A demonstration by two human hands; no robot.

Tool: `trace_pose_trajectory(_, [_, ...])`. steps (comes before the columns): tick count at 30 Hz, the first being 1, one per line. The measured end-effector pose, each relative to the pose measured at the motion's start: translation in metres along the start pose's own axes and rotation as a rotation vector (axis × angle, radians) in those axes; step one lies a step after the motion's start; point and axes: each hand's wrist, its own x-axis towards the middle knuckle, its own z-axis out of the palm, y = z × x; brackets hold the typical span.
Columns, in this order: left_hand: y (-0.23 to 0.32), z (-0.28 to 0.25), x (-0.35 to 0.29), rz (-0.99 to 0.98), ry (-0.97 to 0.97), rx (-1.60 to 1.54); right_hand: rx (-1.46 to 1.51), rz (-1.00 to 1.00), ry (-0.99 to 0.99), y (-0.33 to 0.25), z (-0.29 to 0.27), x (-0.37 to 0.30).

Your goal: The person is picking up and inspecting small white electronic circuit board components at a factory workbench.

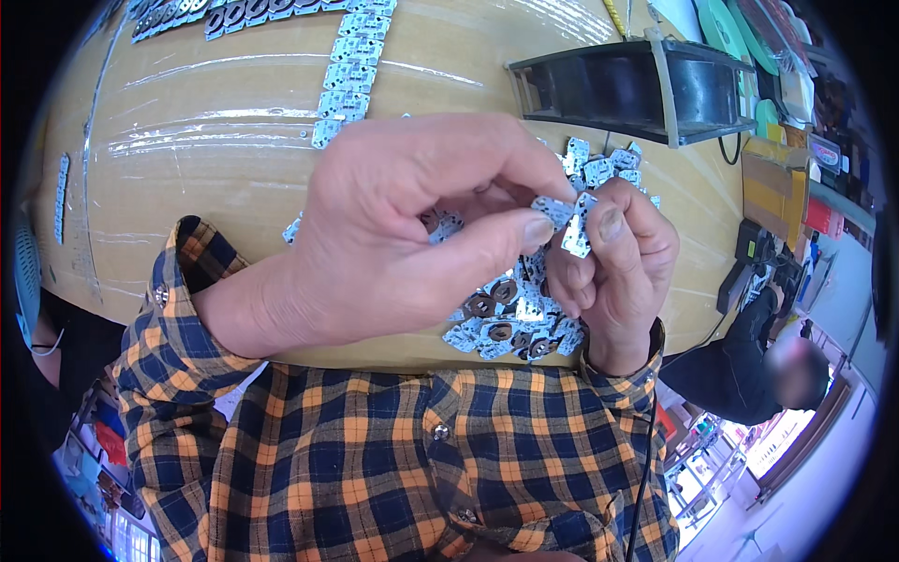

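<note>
Between the thumb and fingers of my left hand (pixel 412 220) is a small pale blue circuit board (pixel 552 212). My right hand (pixel 623 253) pinches a second small circuit board (pixel 580 228), pale with dark spots, held upright. The two boards meet or nearly meet edge to edge; I cannot tell if they are joined. Under both hands lies a loose pile of similar boards (pixel 496 332), some carrying dark round parts. My left hand hides part of that pile.
A black fan-like frame (pixel 637 89) stands at the back right. A column of boards (pixel 351 77) runs toward the far edge, where rows with dark rings (pixel 239 17) lie. A cardboard box (pixel 775 187) stands at right. Another person (pixel 740 365) is beyond the table's right side.
</note>
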Motion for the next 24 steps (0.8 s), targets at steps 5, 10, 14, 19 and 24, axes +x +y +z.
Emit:
trace_pose_trajectory(5, [0.0020,-0.0010,0.0036,0.266,-0.010,0.396,-0.168,-0.001,0.018,-0.0034,0.0026,-0.0041])
trace_pose_trajectory(10, [0.0015,0.0025,0.0015,0.319,0.055,0.426,-0.157,0.003,0.015,-0.0026,0.0038,-0.0026])
trace_pose_trajectory(14, [0.0000,0.0031,0.0012,0.315,0.069,0.433,-0.152,-0.003,0.005,-0.0016,0.0023,-0.0009])
trace_pose_trajectory(19, [-0.0024,0.0017,0.0032,0.299,0.072,0.381,-0.135,-0.006,0.015,-0.0021,0.0036,-0.0009])
trace_pose_trajectory(24, [-0.0030,-0.0013,0.0054,0.367,-0.046,0.403,-0.130,0.024,0.068,-0.0038,0.0034,-0.0020])
